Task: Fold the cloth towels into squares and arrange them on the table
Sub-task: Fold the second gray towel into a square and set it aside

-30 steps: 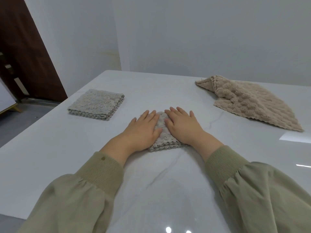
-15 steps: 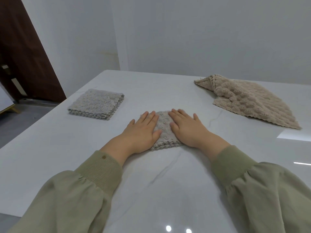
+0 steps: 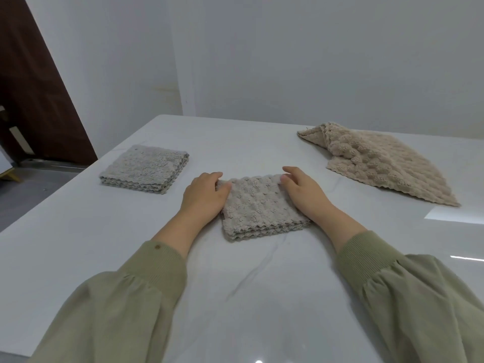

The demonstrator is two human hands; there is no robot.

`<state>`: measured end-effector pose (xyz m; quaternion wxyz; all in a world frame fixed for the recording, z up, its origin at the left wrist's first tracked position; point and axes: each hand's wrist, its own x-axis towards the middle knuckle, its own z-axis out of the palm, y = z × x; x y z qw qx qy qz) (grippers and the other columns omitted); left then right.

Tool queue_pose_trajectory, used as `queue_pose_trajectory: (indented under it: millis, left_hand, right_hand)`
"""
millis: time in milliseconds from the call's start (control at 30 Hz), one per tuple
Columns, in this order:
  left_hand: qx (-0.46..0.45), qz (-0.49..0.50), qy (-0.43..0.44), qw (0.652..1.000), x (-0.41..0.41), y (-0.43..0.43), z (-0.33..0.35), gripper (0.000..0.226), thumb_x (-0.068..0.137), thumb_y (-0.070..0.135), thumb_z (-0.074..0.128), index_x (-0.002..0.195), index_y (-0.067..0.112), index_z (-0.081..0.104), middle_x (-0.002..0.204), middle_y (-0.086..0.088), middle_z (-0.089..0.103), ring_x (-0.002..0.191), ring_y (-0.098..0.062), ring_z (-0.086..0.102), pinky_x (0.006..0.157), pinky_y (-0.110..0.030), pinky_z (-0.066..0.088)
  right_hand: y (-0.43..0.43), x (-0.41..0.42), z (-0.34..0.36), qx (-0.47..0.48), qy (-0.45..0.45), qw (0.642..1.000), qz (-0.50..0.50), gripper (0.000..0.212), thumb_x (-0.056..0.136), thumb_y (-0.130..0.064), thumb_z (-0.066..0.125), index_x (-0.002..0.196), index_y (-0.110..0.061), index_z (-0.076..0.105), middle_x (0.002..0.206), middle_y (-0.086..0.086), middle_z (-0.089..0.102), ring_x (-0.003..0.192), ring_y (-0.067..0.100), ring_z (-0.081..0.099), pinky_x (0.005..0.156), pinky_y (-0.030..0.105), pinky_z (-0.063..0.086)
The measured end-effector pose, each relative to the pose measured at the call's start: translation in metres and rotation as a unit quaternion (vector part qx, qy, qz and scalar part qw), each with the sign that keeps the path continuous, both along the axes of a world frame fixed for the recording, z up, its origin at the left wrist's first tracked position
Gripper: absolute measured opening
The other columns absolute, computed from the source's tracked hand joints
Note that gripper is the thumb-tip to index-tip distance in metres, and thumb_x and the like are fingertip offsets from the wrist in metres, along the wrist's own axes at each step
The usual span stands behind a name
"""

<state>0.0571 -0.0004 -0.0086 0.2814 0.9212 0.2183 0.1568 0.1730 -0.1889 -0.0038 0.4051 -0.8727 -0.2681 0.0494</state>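
A grey-beige towel folded into a square (image 3: pixel 258 205) lies on the white table (image 3: pixel 86 239) in front of me. My left hand (image 3: pixel 204 196) holds its left side, fingers curled round the far left corner and thumb on top. At the opposite side my right hand (image 3: pixel 301 191) has its fingers curled over the far right corner. A second folded grey towel (image 3: pixel 145 167) lies to the left, apart from my hands. At the far right a larger beige towel (image 3: pixel 379 163) is spread flat, one corner turned over.
The table's left edge (image 3: pixel 52 203) drops to a grey floor, with a dark wooden door (image 3: pixel 34 95) beyond. White walls stand behind the table. Bare tabletop lies between the towels and near me.
Both hands were pressing flat on top of the folded towel, close together. They have slid apart to its left and right sides and curled round its far corners, uncovering its top.
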Motion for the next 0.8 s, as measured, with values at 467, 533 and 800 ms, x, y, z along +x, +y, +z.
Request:
queue_pose_trajectory:
  millis: [467,533,800]
  left_hand:
    - [-0.091,-0.051,-0.037,0.994,0.005,-0.005,0.011,0.017,0.079,0.024,0.068,0.082,0.025,0.052,0.083,0.006,0.055,0.081,-0.015,0.052,0.068,-0.029,0.042]
    - [-0.152,-0.060,-0.081,0.983,0.004,-0.006,0.014,0.020,0.078,0.015,0.070,0.077,0.022,0.051,0.066,0.007,0.054,0.058,-0.005,0.050,0.053,-0.024,0.036]
    - [-0.488,-0.090,-0.121,0.860,0.001,-0.013,0.015,0.038,0.075,0.008,0.073,0.110,0.014,0.058,0.103,-0.007,0.071,0.092,-0.020,0.069,0.080,-0.033,0.055]
  right_hand:
    - [0.011,0.019,0.022,-0.096,0.014,0.991,0.089,0.017,0.085,-0.024,0.059,0.100,-0.016,0.059,0.096,0.002,0.056,0.083,0.012,0.052,0.068,0.021,0.043]
    - [0.008,0.020,0.022,0.006,0.073,0.993,0.095,0.007,0.085,-0.015,0.063,0.089,-0.013,0.057,0.074,0.000,0.059,0.063,0.012,0.053,0.050,0.015,0.041]
    - [0.009,0.020,0.016,0.291,0.331,0.890,0.115,0.028,0.079,-0.006,0.062,0.107,-0.002,0.059,0.097,0.020,0.064,0.084,0.030,0.063,0.078,0.036,0.053]
